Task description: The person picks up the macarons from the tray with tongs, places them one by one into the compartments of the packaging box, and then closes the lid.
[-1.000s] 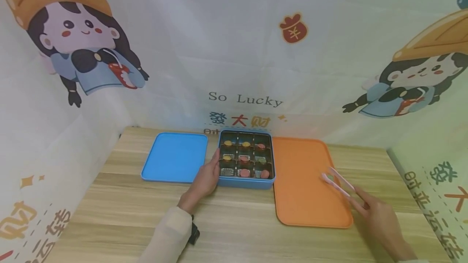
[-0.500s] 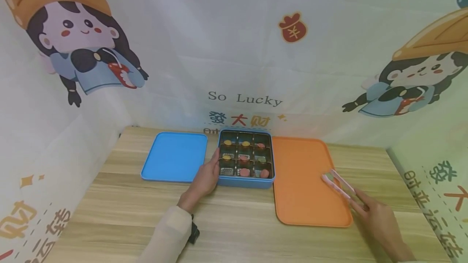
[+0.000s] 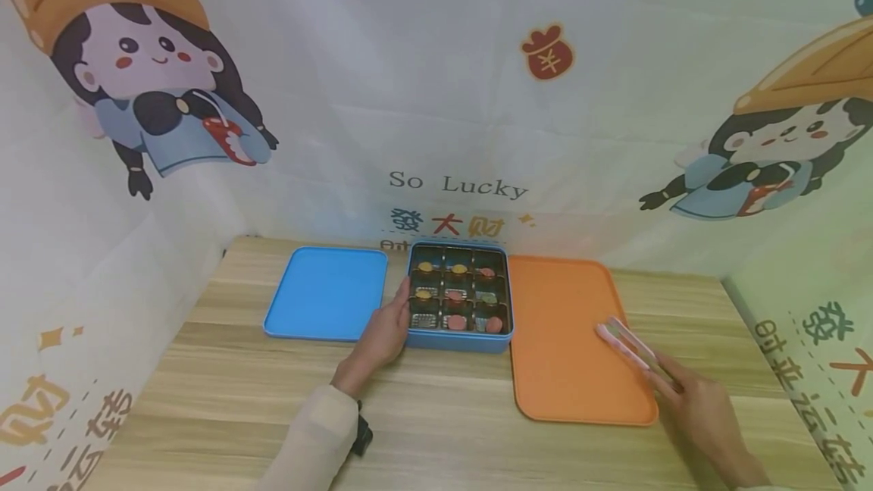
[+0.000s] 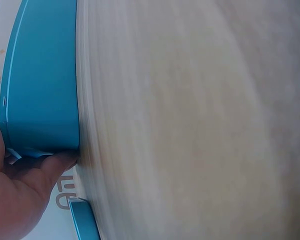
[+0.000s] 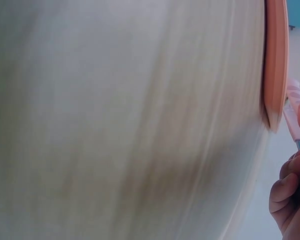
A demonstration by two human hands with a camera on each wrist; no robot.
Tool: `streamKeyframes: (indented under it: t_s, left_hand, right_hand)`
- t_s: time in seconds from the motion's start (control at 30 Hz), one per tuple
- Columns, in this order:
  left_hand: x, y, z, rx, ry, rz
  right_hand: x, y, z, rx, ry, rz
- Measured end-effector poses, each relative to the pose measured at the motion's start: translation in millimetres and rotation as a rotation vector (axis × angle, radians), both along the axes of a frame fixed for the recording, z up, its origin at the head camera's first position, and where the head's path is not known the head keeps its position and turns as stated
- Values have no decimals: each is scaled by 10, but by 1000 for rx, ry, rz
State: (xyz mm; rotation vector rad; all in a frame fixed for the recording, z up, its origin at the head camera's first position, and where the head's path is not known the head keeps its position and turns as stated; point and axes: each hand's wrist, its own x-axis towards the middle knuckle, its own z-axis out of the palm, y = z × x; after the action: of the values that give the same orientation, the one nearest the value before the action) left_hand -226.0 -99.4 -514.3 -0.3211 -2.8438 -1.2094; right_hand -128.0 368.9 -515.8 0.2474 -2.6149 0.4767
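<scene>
In the head view, a blue box [image 3: 461, 342] with a dark divided insert stands at the table's back middle. Small yellow, pink and green candy-like pieces lie in several compartments; the front-left one holds none. My left hand [image 3: 383, 333] holds the box by its left side. In the left wrist view, its fingers lie against the blue wall near the rim and base. My right hand [image 3: 705, 408] grips pale pink tweezers [image 3: 634, 347] over the right part of the orange tray [image 3: 566, 377]. Their tips are close together, and the small green piece there is mostly hidden.
A flat blue lid [image 3: 327, 290] lies left of the box. The tray sits right beside the box on the wooden table [image 3: 423, 430]. A printed white cloth [image 3: 436, 97] rises behind the table and along both sides.
The tweezers' arms have drawn closer together around the green piece, which showed between the tips before. The left hand and box have stayed in place.
</scene>
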Motion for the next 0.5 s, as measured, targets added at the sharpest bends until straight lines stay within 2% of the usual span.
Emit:
streamKeyframes:
  t_s: [0.5]
  left_hand:
    - [-4, -6, -3, 11, -15, 4]
  right_hand:
    - [-117, -223, 57, -4, 51, 55]
